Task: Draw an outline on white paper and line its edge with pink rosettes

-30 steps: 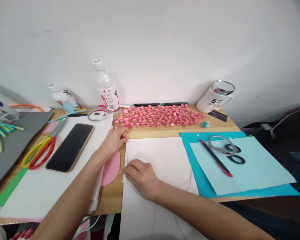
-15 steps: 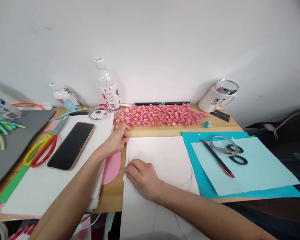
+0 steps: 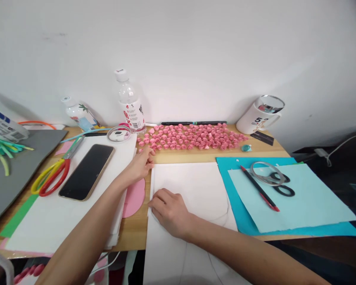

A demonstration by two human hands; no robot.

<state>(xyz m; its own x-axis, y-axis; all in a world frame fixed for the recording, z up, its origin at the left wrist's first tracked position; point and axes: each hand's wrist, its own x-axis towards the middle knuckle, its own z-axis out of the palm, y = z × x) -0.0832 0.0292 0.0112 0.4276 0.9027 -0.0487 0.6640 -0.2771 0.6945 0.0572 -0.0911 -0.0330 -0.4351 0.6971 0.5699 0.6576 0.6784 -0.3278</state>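
A white sheet with a faint pencilled curve lies in the middle of the wooden desk. My right hand rests on the sheet's left edge, fingers curled down onto the paper. My left hand reaches to the sheet's far left corner, its fingertips together at the nearest of the several small pink rolled-paper roses spread along the back of the desk. Whether a rose is between the fingertips I cannot make out. A pink paper disc lies under my left forearm.
Left: a stack of white paper with a phone and red-yellow scissors, two bottles, a tape roll. Right: blue sheets with a red pencil, black scissors, a wire ring, and a mug.
My left hand has crept slightly farther toward the pink roses. My right hand stays on the white sheet. The view has shifted slightly.
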